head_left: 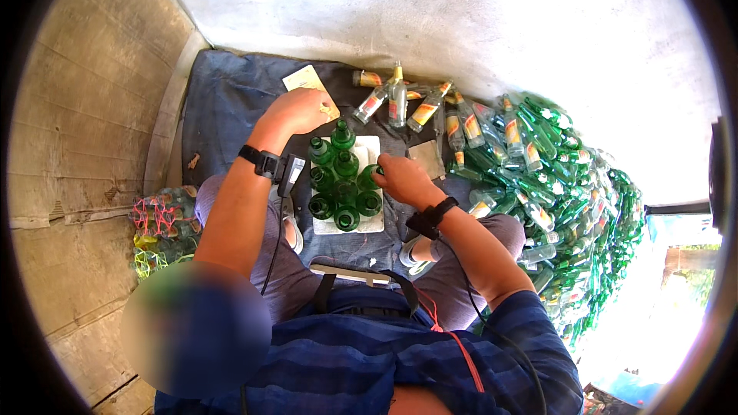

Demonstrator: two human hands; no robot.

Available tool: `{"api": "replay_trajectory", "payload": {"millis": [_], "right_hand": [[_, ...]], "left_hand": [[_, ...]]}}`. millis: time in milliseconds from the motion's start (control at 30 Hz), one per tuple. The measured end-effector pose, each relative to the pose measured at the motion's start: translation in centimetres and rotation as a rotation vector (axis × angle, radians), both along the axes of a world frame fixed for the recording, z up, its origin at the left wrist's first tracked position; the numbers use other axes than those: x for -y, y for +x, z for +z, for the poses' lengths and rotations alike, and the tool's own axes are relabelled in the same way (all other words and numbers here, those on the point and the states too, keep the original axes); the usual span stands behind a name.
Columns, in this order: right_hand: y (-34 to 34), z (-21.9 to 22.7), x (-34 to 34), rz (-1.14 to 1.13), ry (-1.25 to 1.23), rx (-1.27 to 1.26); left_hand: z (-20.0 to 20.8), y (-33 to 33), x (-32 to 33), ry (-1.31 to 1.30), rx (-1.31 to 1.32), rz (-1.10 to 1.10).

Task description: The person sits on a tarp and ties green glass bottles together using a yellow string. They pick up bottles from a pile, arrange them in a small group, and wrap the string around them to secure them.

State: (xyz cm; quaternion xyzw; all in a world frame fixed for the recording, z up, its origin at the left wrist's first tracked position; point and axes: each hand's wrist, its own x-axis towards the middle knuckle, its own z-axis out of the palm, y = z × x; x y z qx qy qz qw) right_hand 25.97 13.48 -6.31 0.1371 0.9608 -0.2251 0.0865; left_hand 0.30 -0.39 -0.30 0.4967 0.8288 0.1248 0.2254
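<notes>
A tight cluster of upright green bottles [346, 192] stands on a white board [375, 224], filling it almost to the edges. The right hand [406, 182] has its fingers curled round the top of the cluster's right-edge bottle [368, 177]. Farther left, the left hand [301, 110], fingers bent, covers part of a pale card [305, 78]; I cannot tell whether it grips anything. Open room lies left, along dark cloth [223, 100]; a bottle heap [569, 184] crowds the right.
</notes>
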Motion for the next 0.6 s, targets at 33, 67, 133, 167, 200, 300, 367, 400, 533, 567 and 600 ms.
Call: {"api": "replay_trajectory", "payload": {"millis": [33,67,133,167,200,300,367,400,533,567,600], "right_hand": [[-0.1,-0.1,0.2,0.01,-0.002,0.009],[-0.2,-0.1,0.3,0.012,-0.001,0.013],[-0.3,0.0,0.5,0.015,0.003,0.019],[-0.4,0.1,0.7,0.015,0.009,0.035],[-0.5,0.2,0.8,0.013,0.016,0.05],[-0.8,0.4,1.1,0.008,0.025,0.06],[-0.9,0.3,1.2,0.008,0.023,0.052],[-0.9,0.1,1.2,0.008,0.019,0.048],[-0.9,-0.1,1.2,0.006,0.023,0.035],[-0.9,0.1,1.2,0.004,0.012,0.028],[-0.7,0.4,1.2,-0.003,0.004,0.021]], "left_hand": [[0.1,0.0,0.0,-0.011,-0.002,0.003],[0.1,0.0,0.0,-0.022,-0.005,0.007],[-0.2,-0.1,0.1,-0.008,-0.019,-0.001],[-0.4,-0.1,0.1,-0.002,-0.026,-0.005],[-0.2,0.0,0.1,0.0,-0.015,-0.006],[0.2,0.3,0.1,-0.008,0.001,-0.009],[0.2,0.4,0.1,-0.03,-0.011,-0.014],[0.2,0.4,0.1,-0.03,-0.013,-0.013],[0.1,0.5,0.2,-0.032,-0.009,-0.019],[0.1,0.5,0.1,-0.034,-0.004,-0.024],[-0.1,0.5,0.0,-0.014,-0.017,-0.031]]}}
